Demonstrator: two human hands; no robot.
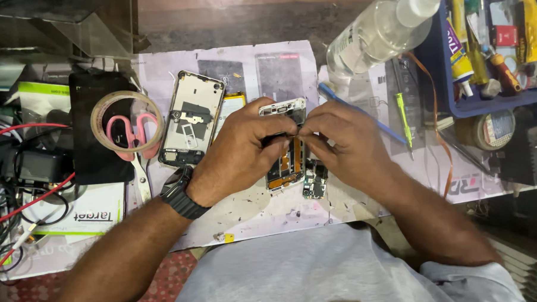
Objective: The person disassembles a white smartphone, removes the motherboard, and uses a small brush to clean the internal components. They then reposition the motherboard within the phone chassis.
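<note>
Head view of a repair bench. An opened phone chassis [284,145] lies on the pale work mat [253,211] at centre, its middle hidden beneath both hands; only its top end and a lower stretch with orange flex cable show. The left hand [239,155], a black wristwatch [179,193] at its wrist, curls over the chassis with fingertips pinched at its upper part; the right hand [342,139] meets it there, thumb and forefinger pressed together on something too small to make out. A small circuit board [315,180] lies just beside the chassis, partly covered by the right hand. A second phone frame [192,118] rests to the left, apart from the hands, with a yellow battery [231,104] partly hidden behind the left hand. Farther left, a tape roll [127,122] lies over pink scissors [131,138]. A clear spray bottle [383,28] and a blue tool tray [457,105] are cut off by the top and right edges. A green screwdriver [404,119] lies right of the hands. Bare mat shows between the hands and the near table edge.
</note>
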